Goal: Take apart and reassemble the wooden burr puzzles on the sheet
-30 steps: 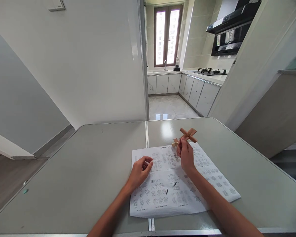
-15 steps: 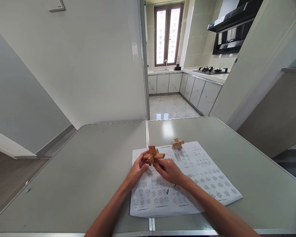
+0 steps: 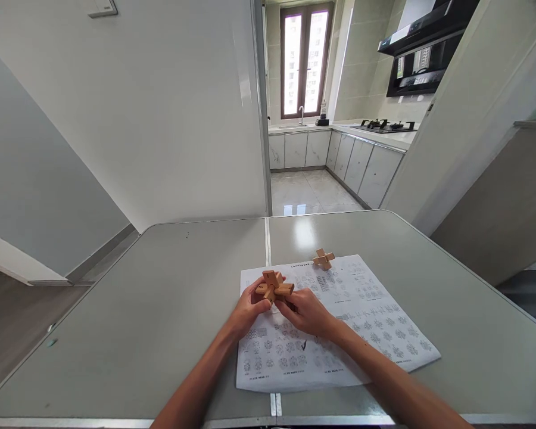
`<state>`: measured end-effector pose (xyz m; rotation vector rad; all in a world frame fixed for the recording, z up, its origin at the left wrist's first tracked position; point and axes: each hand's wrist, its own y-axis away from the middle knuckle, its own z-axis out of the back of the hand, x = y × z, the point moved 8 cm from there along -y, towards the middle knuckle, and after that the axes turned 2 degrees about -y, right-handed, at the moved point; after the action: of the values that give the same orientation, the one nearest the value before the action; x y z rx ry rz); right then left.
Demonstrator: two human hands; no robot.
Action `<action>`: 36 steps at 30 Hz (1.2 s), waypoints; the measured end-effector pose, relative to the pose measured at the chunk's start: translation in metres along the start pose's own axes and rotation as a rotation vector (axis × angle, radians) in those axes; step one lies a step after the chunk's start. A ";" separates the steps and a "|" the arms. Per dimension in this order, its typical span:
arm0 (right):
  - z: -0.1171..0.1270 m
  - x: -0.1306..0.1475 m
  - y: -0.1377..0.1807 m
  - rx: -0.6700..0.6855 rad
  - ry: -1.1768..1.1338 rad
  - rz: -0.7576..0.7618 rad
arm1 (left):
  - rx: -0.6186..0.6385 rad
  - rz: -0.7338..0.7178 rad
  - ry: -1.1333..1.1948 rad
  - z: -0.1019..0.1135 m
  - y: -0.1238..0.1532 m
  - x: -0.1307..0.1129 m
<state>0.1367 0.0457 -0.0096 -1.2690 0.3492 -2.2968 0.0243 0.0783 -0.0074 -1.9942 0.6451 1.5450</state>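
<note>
A wooden cross-shaped burr puzzle (image 3: pixel 274 286) is held just above a printed instruction sheet (image 3: pixel 366 322). My left hand (image 3: pixel 246 308) grips its left side with fingers closed round it. From the right, my right hand (image 3: pixel 306 310) pinches the lower right bar of the same puzzle. A second, smaller wooden cross puzzle (image 3: pixel 323 259) lies at the far edge of the sheet, apart from both hands.
The sheet rests on a grey-green table (image 3: pixel 129 322) with a metal seam down its middle. Beyond the table stand a white wall and a doorway into a kitchen with cabinets (image 3: pixel 366 173), a window and a range hood.
One second ago my right hand held the puzzle up at the sheet's far edge; it has since come nearer and leftwards, and my left hand has taken hold of it too.
</note>
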 end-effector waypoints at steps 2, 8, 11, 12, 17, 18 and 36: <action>0.000 -0.002 0.000 0.010 -0.007 -0.024 | -0.007 0.005 -0.005 0.000 0.000 0.000; 0.002 -0.007 -0.003 0.105 0.024 -0.101 | -0.118 -0.011 -0.092 0.011 0.000 0.004; 0.011 -0.013 -0.003 0.059 -0.112 -0.154 | -0.229 -0.050 -0.183 0.021 0.000 0.002; 0.014 -0.015 -0.004 0.040 -0.212 -0.179 | -0.254 -0.060 -0.218 0.023 0.001 0.002; 0.016 -0.027 -0.006 -0.023 -0.639 -0.320 | -0.277 -0.072 -0.430 0.017 0.003 -0.005; 0.015 -0.028 -0.006 -0.017 -0.664 -0.348 | -0.276 -0.064 -0.471 0.015 0.004 -0.005; -0.001 -0.051 0.002 0.060 -0.817 -0.640 | -0.318 -0.073 -0.670 0.014 0.004 -0.005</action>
<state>0.1597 0.0709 -0.0482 -2.3722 -0.4679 -1.9477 0.0105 0.0849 -0.0064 -1.5127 0.0557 2.2053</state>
